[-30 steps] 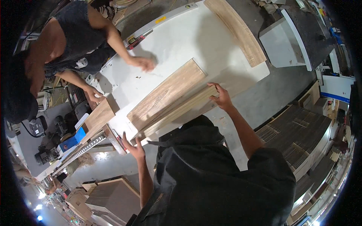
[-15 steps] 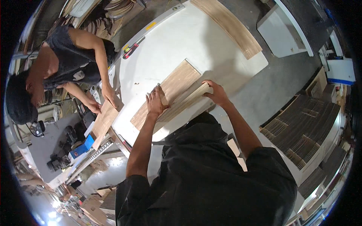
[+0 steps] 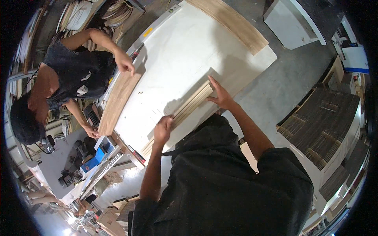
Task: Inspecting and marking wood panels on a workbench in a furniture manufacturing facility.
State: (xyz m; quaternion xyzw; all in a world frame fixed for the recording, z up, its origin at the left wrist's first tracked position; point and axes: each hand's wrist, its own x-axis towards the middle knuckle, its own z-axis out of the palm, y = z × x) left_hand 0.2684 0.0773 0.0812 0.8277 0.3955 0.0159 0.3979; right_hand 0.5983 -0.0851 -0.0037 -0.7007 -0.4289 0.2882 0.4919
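Observation:
Several light wooden planks [image 3: 192, 103] stand on edge in a tight bundle on the white tabletop [image 3: 177, 51], slanting from lower left to upper right in front of me. My right hand [image 3: 221, 96] grips the far end of the bundle, thumb on the near side and fingers across the end. Lower along it, my left hand [image 3: 163, 129] is curled over the planks, a little smeared by motion; its fingertips are partly hidden.
At the left a co-worker holds a wood-grain plank [image 3: 121, 100] along the table's edge. Another long plank [image 3: 232, 23] lies along the far side. A black-covered stack of boards [image 3: 315, 122] stands at right; a white cabinet [image 3: 289, 27] stands beyond the table.
The plank that lay flat beneath my left hand is now on edge against the others. The co-worker's plank has moved up onto the table's left edge.

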